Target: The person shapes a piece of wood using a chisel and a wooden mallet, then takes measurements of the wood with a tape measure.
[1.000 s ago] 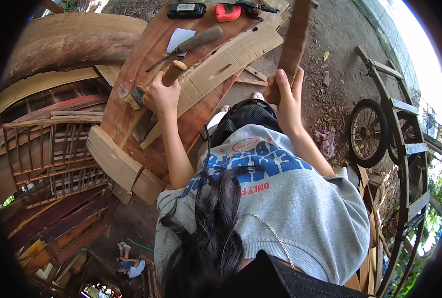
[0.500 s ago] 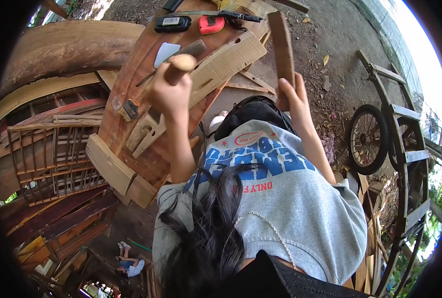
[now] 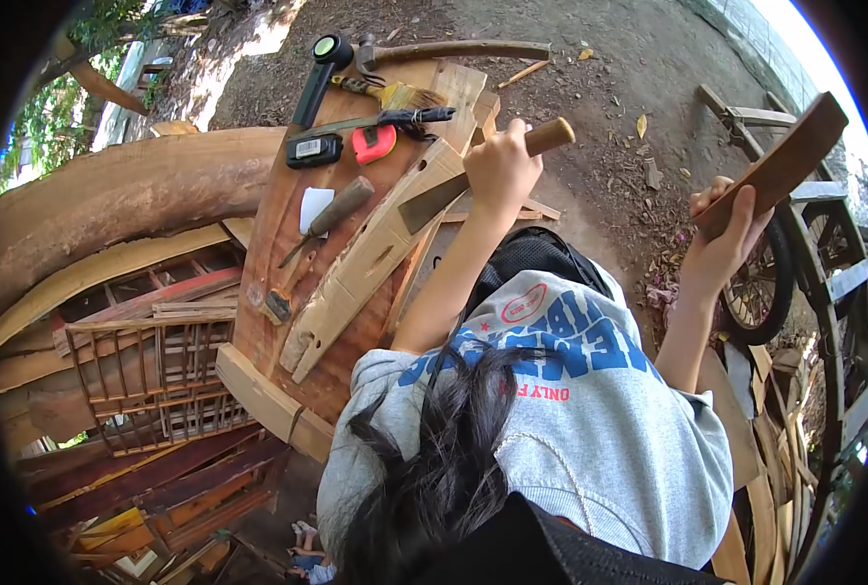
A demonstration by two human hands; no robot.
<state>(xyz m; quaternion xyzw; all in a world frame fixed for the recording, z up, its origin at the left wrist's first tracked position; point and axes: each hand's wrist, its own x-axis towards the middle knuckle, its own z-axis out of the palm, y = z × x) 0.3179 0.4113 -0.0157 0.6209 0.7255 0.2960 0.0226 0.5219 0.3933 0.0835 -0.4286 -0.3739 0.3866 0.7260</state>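
Gripping chisel (image 3: pixel 432 203) and wooden block (image 3: pixel 780 164)!
Clenching left hand (image 3: pixel 500 175) round chisel's handle, with blade over board (image 3: pixel 370 263); wrapping fingers of right hand (image 3: pixel 726 234) round block's lower end.

Both arms reached forward, the hands well apart. The left forearm (image 3: pixel 456 273) slanted forward and inward from a bent elbow, and the left hand (image 3: pixel 504 174) was closed in a fist-like grip, its back turned up toward the head. The right forearm (image 3: pixel 689 331) angled forward and outward to the right hand (image 3: pixel 726 234), which gripped with its thumb (image 3: pixel 743 209) extended along the near side and its fingers (image 3: pixel 714 193) curled at the far side.
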